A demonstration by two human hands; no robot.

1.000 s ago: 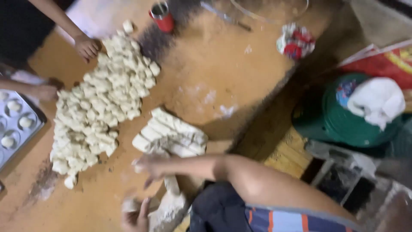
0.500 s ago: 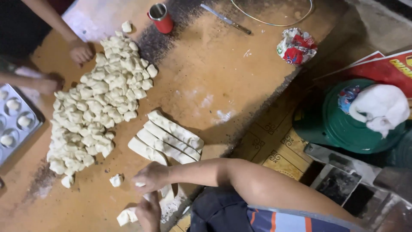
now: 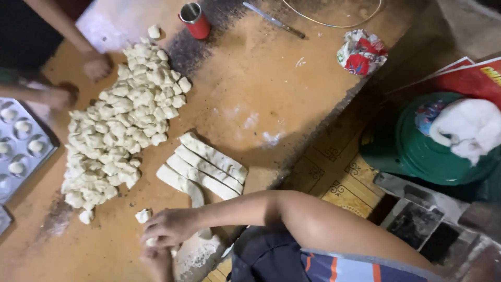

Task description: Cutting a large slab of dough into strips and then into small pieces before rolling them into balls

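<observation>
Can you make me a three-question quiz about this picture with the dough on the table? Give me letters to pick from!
1. Where is the red cup?
A. At the far edge of the table, past the pile of dough pieces
B. Inside the baking tray
C. On the green lid

2. How many long dough strips lie side by side?
A. One
B. Four
C. Ten

3. How are the pockets of the baking tray that show?
A. All bare
B. Covered by a cloth
C. Several hold a dough ball

Answers:
1. A: the cup stands on the table beyond the pile of dough pieces.
2. B: four pale strips lie next to each other, near the person's right hand and left hand.
3. C: small pale balls sit in several pockets.
</observation>
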